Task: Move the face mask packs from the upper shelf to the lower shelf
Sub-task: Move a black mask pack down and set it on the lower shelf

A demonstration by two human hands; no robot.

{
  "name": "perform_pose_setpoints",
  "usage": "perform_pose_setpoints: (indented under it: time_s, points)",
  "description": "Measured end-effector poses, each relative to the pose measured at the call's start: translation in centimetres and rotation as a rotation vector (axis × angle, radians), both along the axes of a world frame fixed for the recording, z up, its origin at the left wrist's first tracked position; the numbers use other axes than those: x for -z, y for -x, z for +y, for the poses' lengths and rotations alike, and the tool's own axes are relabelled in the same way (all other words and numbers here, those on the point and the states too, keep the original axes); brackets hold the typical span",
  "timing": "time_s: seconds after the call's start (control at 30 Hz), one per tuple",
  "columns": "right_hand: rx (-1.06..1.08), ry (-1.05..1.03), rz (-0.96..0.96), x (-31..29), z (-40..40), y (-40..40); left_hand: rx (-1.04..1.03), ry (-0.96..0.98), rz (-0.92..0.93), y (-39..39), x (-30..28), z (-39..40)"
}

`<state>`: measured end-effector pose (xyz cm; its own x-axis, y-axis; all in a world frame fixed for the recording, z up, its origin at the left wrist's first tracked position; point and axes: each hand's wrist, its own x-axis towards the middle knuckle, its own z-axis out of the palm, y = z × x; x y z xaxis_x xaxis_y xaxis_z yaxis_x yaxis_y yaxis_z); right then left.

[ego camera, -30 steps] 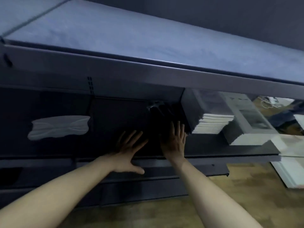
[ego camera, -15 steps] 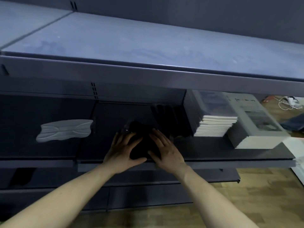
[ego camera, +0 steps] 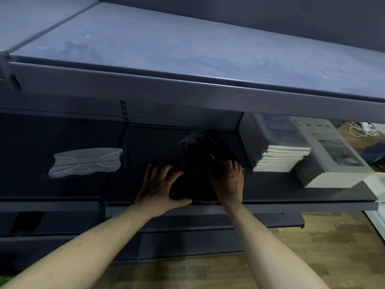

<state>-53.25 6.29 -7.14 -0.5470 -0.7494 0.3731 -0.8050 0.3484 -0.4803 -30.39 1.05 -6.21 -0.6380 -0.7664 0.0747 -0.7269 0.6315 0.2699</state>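
A pile of black face mask packs (ego camera: 198, 163) in shiny plastic lies on the lower shelf (ego camera: 270, 202), in the shadow under the upper shelf (ego camera: 166, 49). My left hand (ego camera: 160, 184) holds the pile's left side, thumb along its front edge and fingers spread over the top. My right hand (ego camera: 229, 182) grips the pile's right side with curled fingers. The upper shelf's top shows no packs. The dark pile is hard to make out in detail.
A white mask-shaped piece (ego camera: 85, 161) lies on the lower shelf's left bay. Two stacks of booklets (ego camera: 279, 159) (ego camera: 333, 163) stand right of the pile. A further shelf (ego camera: 229, 223) runs below, above a wooden floor (ego camera: 333, 247). White cables (ego camera: 362, 130) lie far right.
My hands have moved from the pile's top to its two sides. The pile now sits a little further right, nearer the booklets.
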Motion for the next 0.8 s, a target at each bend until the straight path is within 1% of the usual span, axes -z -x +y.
perform_pose_setpoints:
  time_s: [0.07,0.1,0.17,0.23,0.3,0.43,0.5,0.63,0.73,0.8]
  points:
    - [0.041,0.018,0.024,0.1,0.0,-0.1,-0.017,0.006,-0.005,0.0,-0.1,0.1]
    - [0.062,-0.021,0.008,0.2,0.0,-0.1,-0.023,0.010,-0.012,0.0,0.0,0.2]
    - [0.053,-0.170,-0.048,0.2,-0.2,0.3,-0.032,0.027,-0.017,0.0,0.1,0.3]
    - [0.020,-0.260,-0.042,0.1,-0.5,0.6,-0.029,0.047,0.004,0.1,0.3,0.3]
    - [0.006,-0.226,-0.034,0.0,-0.5,0.6,-0.007,0.053,0.016,0.1,0.5,0.1]
    - [0.049,-0.132,-0.024,-0.3,-0.2,0.0,0.008,0.033,0.014,0.1,0.7,-0.1]
    - [0.020,-0.163,-0.008,-0.2,-0.2,0.1,0.006,0.042,0.008,0.1,0.7,-0.2]
    - [-0.078,-0.316,-0.025,-0.4,-0.5,0.8,0.001,0.033,0.007,0.0,0.8,-0.2]
    - [-0.037,-0.316,-0.077,-1.4,-0.7,0.7,0.009,0.020,0.006,0.0,0.6,-0.1]
    - [-0.017,-0.305,-0.053,-2.0,-1.2,0.2,0.025,0.001,0.004,-0.1,0.4,-0.1]
